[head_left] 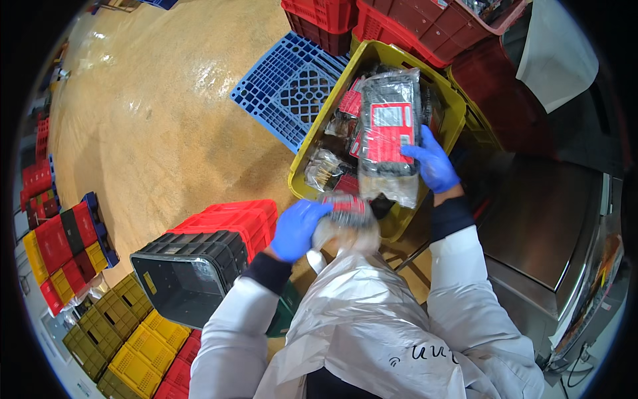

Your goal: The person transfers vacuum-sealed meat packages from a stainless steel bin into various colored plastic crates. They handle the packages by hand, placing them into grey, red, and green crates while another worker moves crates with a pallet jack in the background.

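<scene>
Closest in, left hand [297, 228], blue-gloved, closed around a small pack [347, 207] in clear wrap with a red label, held just above the apron [359, 312] at chest level. A little farther, right hand [432, 161], also gloved, gripping the right edge of a large pack [387, 133], red and black under clear film, lifted upright over the yellow crate [399, 63]. More wrapped packs lying loose in that crate below it.

Probably best handled by keeping the large pack supported from beneath rather than pinched by one edge, since loose film could slip in a glove; likewise keeping the small pack clear of the apron folds. Worth holding both over the crate, so a dropped one lands inside.

Below left, a black crate [193, 266] tipped on its side, open mouth showing, with a red crate [236, 219] behind it. Lower still, stacked yellow and olive crates. To the right, a steel counter [545, 226], bare and reflective. Beyond the yellow crate, a blue pallet [292, 86] flat on the floor [166, 113], tan, speckled and glossy with glare. At the far top, red crates stacked; at far left, more coloured crates against the edge of the room.
</scene>
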Action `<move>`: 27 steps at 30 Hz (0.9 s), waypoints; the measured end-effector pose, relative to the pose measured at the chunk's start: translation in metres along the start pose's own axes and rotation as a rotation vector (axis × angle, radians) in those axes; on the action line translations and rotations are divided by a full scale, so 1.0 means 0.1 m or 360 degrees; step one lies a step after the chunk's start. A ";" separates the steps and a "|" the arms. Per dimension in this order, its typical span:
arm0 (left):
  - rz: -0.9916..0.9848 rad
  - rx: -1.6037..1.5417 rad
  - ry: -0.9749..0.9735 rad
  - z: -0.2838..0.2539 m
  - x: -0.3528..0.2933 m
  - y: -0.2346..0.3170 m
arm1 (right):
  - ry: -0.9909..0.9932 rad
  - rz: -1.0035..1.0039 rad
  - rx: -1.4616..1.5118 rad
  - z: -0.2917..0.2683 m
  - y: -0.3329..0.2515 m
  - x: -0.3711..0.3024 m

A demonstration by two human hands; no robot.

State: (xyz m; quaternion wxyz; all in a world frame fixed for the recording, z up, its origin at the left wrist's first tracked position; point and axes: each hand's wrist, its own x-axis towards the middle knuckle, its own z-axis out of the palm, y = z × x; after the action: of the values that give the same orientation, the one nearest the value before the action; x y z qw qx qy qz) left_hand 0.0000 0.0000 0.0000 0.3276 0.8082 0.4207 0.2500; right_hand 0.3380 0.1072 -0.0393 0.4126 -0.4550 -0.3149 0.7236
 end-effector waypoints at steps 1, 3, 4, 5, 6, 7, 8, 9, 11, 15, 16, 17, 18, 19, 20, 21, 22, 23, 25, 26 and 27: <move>0.0016 -0.0098 0.0098 -0.22 -0.05 0.19 | -0.0036 -0.0042 -0.0071 -0.01 -0.08 -0.05; -0.0049 -0.0114 0.0381 -0.58 -0.49 0.31 | -0.0109 0.0018 -0.0051 0.17 0.06 -0.16; -0.0334 -0.0418 0.0660 -0.60 -0.72 0.36 | -0.0145 0.0103 -0.0038 0.18 0.13 -0.22; -0.0525 -0.0369 0.0885 -0.61 -0.88 0.36 | -0.0179 0.0189 -0.0043 0.17 0.20 -0.27; -0.0705 -0.0312 0.1107 -0.63 -0.97 0.35 | -0.0358 0.0189 -0.0108 0.21 0.25 -0.29; -0.0878 -0.0253 0.1332 -0.65 -0.96 0.37 | -0.0344 0.0270 -0.0371 0.19 0.41 -0.22; -0.0853 -0.0108 0.1356 -0.62 -0.92 0.39 | -0.0208 0.0366 -0.0670 0.15 0.55 -0.24; -0.0842 0.0054 0.1379 -0.64 -0.79 0.48 | -0.0087 0.0473 -0.0956 0.28 0.65 -0.26; -0.0871 0.0095 0.1370 -0.56 -0.57 0.56 | -0.0266 -0.0028 -0.1490 0.54 0.76 -0.31; -0.0392 -0.0092 0.1118 -0.37 -0.16 0.48 | -0.0759 -0.0320 -0.0844 1.40 0.40 -0.69; -0.0279 -0.0132 0.1183 -0.40 -0.05 0.48 | -0.0558 -0.0351 -0.0817 1.42 0.42 -0.68; -0.0272 -0.0310 0.1224 -0.41 0.04 0.47 | -0.0360 -0.0382 -0.0788 1.39 0.44 -0.65; -0.0273 -0.0477 0.1264 -0.43 0.10 0.46 | -0.0172 -0.0405 -0.0747 1.38 0.47 -0.64; -0.0281 -0.0626 0.1316 -0.46 0.11 0.47 | -0.0058 -0.0750 -0.1100 1.42 0.29 -0.65; -0.0315 -0.0874 0.1303 -0.46 0.13 0.53 | -0.0015 -0.0825 -0.1130 1.36 0.24 -0.63; -0.0356 -0.1120 0.1293 -0.44 0.10 0.59 | -0.0163 -0.0539 -0.0860 1.37 0.14 -0.68; -0.0334 -0.1066 0.1122 -0.47 0.06 0.55 | -0.0249 -0.0244 -0.0602 1.37 0.04 -0.75; -0.0316 -0.1015 0.0949 -0.51 -0.02 0.51 | -0.0269 -0.0194 -0.0746 1.32 0.02 -0.85; -0.0476 -0.1111 0.1038 -0.48 -0.24 0.47 | -0.0192 -0.0703 -0.1450 1.34 0.08 -0.99; -0.0552 -0.1159 0.1095 -0.48 -0.43 0.43 | -0.0072 -0.0898 -0.1715 1.43 0.17 -1.06; -0.0801 -0.0642 0.1131 -0.49 -0.70 0.36 | 0.0092 -0.1096 -0.1980 1.47 0.26 -1.09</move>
State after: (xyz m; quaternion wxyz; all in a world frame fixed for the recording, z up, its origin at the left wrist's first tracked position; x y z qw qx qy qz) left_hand -0.0519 -0.0591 0.0500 0.3641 0.4662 0.6322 0.5005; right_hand 0.2214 -0.0128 0.0397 0.2896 -0.4999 -0.7844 0.2259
